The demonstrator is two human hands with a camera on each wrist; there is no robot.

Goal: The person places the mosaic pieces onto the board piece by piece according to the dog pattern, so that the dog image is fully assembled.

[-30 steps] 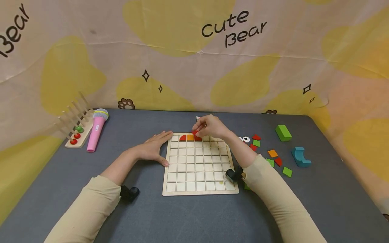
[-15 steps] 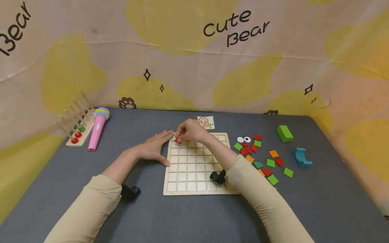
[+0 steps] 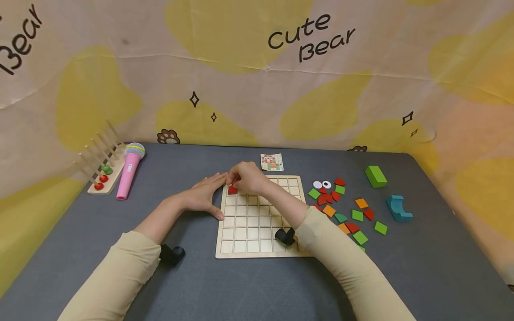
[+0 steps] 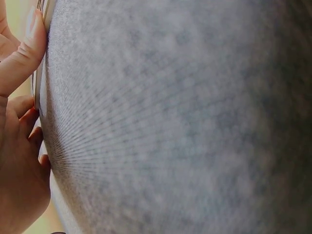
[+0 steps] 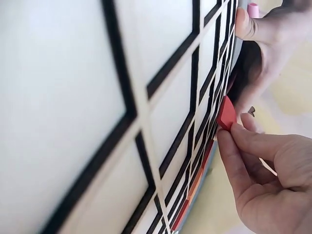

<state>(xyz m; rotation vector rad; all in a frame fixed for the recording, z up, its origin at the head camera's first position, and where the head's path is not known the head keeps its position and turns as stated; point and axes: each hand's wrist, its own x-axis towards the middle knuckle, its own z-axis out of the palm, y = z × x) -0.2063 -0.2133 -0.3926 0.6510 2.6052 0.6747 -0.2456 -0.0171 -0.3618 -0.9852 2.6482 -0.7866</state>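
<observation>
Right hand (image 3: pixel 250 178) is pinching red piece (image 5: pixel 226 114) at grid board (image 3: pixel 246 256), near far-left corner; left hand (image 3: pixel 202 195) is bracing board, fingers spread. Piece is looking light, stiff, maybe slick; edges are suiting a pinch.

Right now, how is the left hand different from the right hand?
The left hand has its thumb and fingers spread apart, while the right hand has bent fingers. The right hand pinches a red piece; the left hand holds no piece. The left hand is at the left edge of the board, while the right hand reaches over its far left part. Both are bare, with beige sleeves behind them.
</observation>
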